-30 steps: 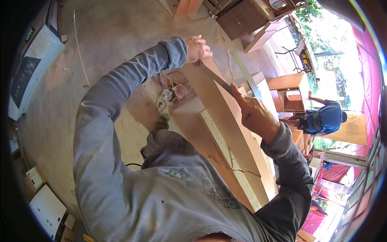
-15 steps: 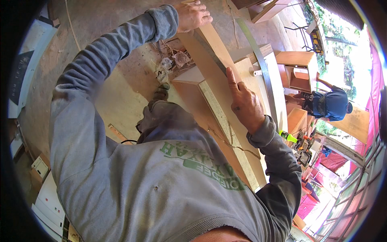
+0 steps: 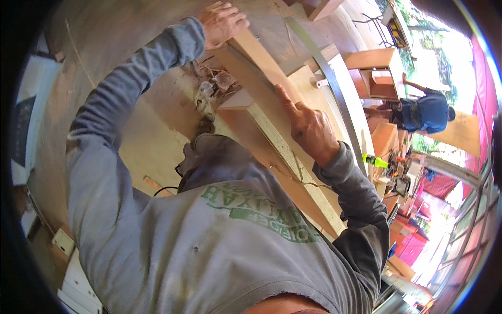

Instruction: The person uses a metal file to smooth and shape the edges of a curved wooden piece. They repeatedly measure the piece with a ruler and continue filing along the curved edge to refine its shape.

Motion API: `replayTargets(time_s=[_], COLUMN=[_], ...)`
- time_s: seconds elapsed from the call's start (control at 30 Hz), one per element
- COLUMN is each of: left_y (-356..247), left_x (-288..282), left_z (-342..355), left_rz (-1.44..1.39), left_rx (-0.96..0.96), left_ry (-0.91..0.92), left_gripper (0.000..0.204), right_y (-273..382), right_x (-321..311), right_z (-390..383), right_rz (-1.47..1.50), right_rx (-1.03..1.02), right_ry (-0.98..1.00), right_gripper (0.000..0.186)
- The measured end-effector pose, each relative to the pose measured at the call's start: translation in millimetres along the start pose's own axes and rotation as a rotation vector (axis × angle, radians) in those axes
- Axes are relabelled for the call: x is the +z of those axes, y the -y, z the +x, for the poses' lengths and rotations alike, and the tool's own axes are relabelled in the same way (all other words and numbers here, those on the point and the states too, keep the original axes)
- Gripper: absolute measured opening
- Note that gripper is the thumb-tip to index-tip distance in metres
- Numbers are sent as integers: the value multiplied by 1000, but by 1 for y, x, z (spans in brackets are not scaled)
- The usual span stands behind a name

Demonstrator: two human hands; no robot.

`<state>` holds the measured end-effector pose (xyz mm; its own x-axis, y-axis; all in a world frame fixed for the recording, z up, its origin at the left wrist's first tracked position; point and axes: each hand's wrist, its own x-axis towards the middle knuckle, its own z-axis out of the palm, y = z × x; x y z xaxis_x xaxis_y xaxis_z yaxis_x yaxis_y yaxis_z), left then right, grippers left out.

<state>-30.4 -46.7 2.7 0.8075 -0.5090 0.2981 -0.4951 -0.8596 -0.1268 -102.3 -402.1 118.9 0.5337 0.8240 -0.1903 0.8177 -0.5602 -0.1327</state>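
Note:
My left hand (image 3: 222, 23), far ahead at the top, has its fingers closed over the far end of a long tan wooden board (image 3: 263, 58). Nearer and to the right, my right hand (image 3: 314, 131) lies on the near part of this board. Its index finger points forward along the board's edge while the other fingers are curled; their undersides and the thumb are hidden. Underneath is a larger wooden panel or cabinet piece with a pale raw edge (image 3: 277, 138). A long dark flat strip (image 3: 342, 91) runs to the right of my right hand.
Crumpled plastic and scraps (image 3: 222, 81) lie on the floor left of the boards. At right a person in a blue shirt (image 3: 426, 110) reaches to a wooden cabinet box (image 3: 374, 73). A bright green bottle-like object (image 3: 375, 160) stands among tools beyond my right forearm.
Both hands and the board sit somewhat further left in the picture, and the surroundings have shifted too. My grip looks the same.

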Motion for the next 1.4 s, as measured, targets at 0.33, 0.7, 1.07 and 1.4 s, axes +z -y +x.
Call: replayTargets(time_s=[0.33,0.7,1.07,1.4], left_y=[-70,-219,-268,-245], left_x=[-23,-29,-47,-36], left_z=[22,80,72,53], left_rz=[-321,-442,-355,-219], left_rx=[318,508,292,-8], left_ry=[-12,-190,21,210], left_gripper=[80,60,48,58], right_y=[27,54,12,-24], right_x=[-20,35,70,50], right_z=[-160,-293,-475,-512], right_rz=[461,574,637,663], right_rx=[206,376,342,427], right_ry=[222,31,-207,-262], right_gripper=[45,35,48,43])
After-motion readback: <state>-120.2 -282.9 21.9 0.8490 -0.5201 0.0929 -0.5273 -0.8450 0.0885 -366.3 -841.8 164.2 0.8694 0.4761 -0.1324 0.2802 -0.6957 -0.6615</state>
